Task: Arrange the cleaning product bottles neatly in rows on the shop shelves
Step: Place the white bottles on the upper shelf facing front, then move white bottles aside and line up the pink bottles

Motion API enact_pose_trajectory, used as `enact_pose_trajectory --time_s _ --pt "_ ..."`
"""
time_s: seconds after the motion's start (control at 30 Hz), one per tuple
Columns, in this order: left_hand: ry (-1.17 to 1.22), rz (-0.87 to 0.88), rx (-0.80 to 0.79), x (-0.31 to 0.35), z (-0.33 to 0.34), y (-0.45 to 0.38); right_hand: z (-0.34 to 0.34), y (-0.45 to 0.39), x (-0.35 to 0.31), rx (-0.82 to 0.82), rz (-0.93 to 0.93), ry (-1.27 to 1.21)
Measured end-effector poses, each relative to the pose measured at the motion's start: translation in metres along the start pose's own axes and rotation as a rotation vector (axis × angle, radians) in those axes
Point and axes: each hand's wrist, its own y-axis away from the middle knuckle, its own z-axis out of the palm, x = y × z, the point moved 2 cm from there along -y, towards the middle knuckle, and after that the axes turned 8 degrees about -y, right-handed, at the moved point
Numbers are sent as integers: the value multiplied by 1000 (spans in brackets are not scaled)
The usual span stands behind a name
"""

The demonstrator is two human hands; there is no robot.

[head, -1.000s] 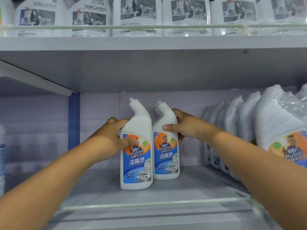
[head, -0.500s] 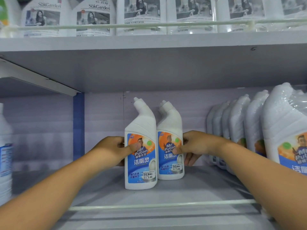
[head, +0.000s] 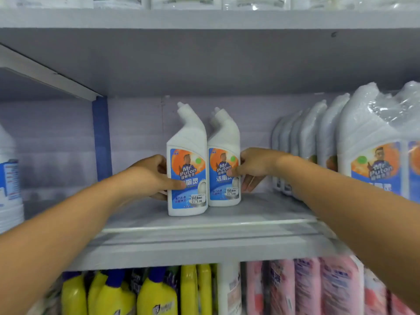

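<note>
Two white angled-neck toilet cleaner bottles with blue and orange labels stand upright side by side, touching, on the grey middle shelf (head: 204,226). My left hand (head: 147,176) grips the left bottle (head: 187,164) from its left side, thumb across the label. My right hand (head: 254,167) holds the right bottle (head: 223,160) from its right side, thumb on the label, fingers behind it. The right bottle stands slightly further back than the left one.
A row of larger white shrink-wrapped jugs (head: 368,146) fills the right of the same shelf. Another white bottle (head: 9,183) stands at the far left. A thin rail (head: 204,225) runs along the shelf front. Below are yellow bottles (head: 154,294) and pink pouches (head: 318,289).
Both hands slid from the bottles' upper bodies down to the labels. The view tilted down, so the lower shelf now shows. The two bottles stayed upright and close together.
</note>
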Motion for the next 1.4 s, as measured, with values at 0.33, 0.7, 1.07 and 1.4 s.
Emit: enact_pose_trajectory --time_s 0.33,0.7,1.07,1.4 --pt "-105 134 386 11 7 65 8 84 -25 184 -35 118" --pt "591 367 372 -36 166 198 86 245 81 467 -630 -488" --pt "94 -44 310 -123 303 47 120 200 246 499 40 -739" --pt "70 -193 354 -114 324 26 113 181 292 447 128 -615"
